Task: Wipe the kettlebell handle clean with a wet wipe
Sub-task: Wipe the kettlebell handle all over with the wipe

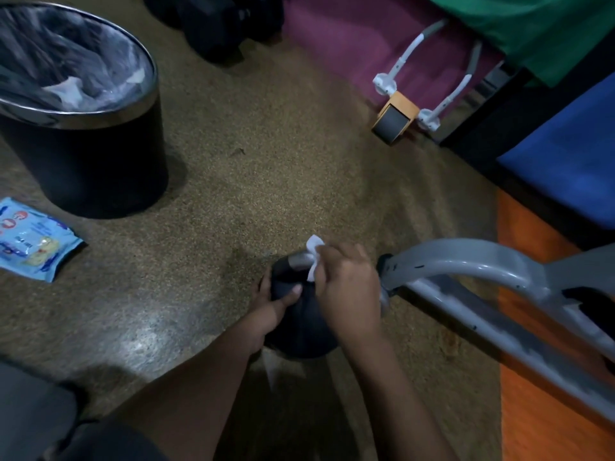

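A black kettlebell stands on the speckled floor just below the middle of the view. Its grey metal handle shows at the top, partly hidden. My left hand grips the left side of the ball, thumb across its front. My right hand is closed on a white wet wipe, which is pressed against the handle's right end. Most of the handle is hidden under my right hand.
A black bin with a plastic liner stands at the far left. A blue wet-wipe pack lies in front of it. A grey metal frame lies close to my right hand. An ab roller and coloured mats lie at the right.
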`<move>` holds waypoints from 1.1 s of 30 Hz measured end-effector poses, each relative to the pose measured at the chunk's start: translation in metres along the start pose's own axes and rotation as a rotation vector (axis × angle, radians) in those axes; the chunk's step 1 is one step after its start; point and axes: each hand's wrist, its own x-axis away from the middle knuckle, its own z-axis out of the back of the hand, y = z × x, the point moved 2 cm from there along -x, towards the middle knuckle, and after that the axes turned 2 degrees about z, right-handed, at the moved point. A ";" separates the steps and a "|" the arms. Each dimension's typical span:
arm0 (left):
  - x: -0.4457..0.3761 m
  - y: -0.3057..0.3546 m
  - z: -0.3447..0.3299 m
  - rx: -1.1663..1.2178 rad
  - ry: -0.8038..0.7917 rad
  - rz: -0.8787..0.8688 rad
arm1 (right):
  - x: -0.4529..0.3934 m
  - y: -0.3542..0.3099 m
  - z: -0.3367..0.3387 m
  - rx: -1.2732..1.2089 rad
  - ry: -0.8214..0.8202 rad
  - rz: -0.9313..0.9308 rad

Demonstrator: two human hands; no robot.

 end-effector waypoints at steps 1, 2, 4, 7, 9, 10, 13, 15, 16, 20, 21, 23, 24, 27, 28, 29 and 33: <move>0.000 0.000 0.000 0.012 -0.010 0.002 | -0.004 0.000 0.006 -0.052 -0.011 -0.030; 0.001 0.000 0.000 0.016 -0.013 0.006 | -0.007 -0.003 0.009 -0.041 -0.007 -0.013; 0.001 0.002 0.000 0.001 0.002 0.002 | -0.015 -0.012 0.010 0.003 -0.049 0.034; 0.001 0.003 0.000 -0.047 0.021 0.017 | -0.008 -0.026 0.013 0.019 -0.068 0.178; 0.000 0.000 0.000 -0.022 0.000 0.016 | -0.003 -0.016 0.021 -0.028 -0.081 0.147; 0.000 -0.002 0.000 -0.006 -0.009 0.014 | -0.007 -0.008 0.024 -0.065 -0.115 0.066; 0.000 -0.001 0.000 0.016 -0.016 0.019 | -0.024 0.007 0.020 -0.159 -0.195 -0.148; 0.001 0.000 0.000 0.024 -0.031 0.018 | -0.028 -0.005 0.017 -0.159 -0.230 -0.103; 0.001 0.000 0.000 0.030 -0.036 0.015 | -0.025 -0.013 0.017 -0.141 -0.244 -0.059; 0.000 -0.002 -0.001 0.057 -0.022 0.023 | -0.013 -0.013 0.030 -0.116 -0.224 -0.031; 0.000 -0.002 -0.002 0.054 -0.020 0.027 | -0.015 -0.006 0.033 -0.147 -0.209 -0.073; 0.000 -0.002 -0.002 0.047 -0.024 0.032 | -0.025 0.008 0.031 -0.216 -0.231 -0.175; 0.000 -0.002 -0.002 0.048 -0.029 0.032 | -0.030 0.012 0.027 -0.267 -0.255 -0.207; 0.000 -0.001 -0.001 0.048 -0.028 0.020 | -0.036 0.006 0.016 -0.350 -0.293 -0.169; 0.000 -0.001 -0.001 0.048 -0.028 0.019 | -0.034 0.005 0.015 -0.336 -0.291 -0.131; 0.001 -0.001 -0.001 0.045 -0.031 0.018 | -0.031 0.005 0.016 -0.324 -0.284 -0.091; 0.002 -0.001 -0.002 0.039 -0.034 0.026 | -0.031 0.028 0.024 -0.476 -0.301 -0.201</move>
